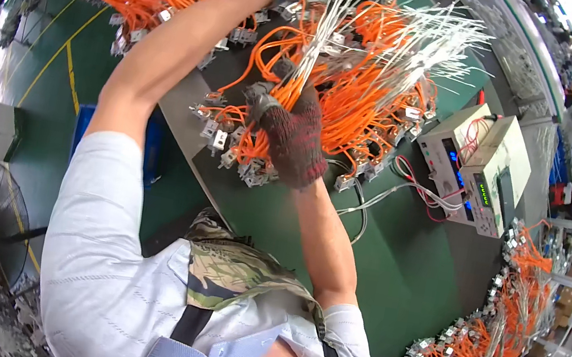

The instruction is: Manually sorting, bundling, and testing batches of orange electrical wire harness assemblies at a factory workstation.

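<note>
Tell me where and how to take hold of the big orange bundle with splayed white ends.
Probably the orange middle of the bundle, from above, on its right: the white ends splay loosely, metal connectors crowd its lower end, and the right hand borders its left.

A green-topped table (392, 264) is covered toward 1 o'clock by a heap of orange cables (345, 120), by which white wire ends (437, 41) are fanned outward and metal connectors (251, 171) are spread along the near edge. Two pale boxes (486, 155) with lit displays are set between 2 and 3 o'clock. Red and white leads (446, 203) are strung toward the heap.
</note>
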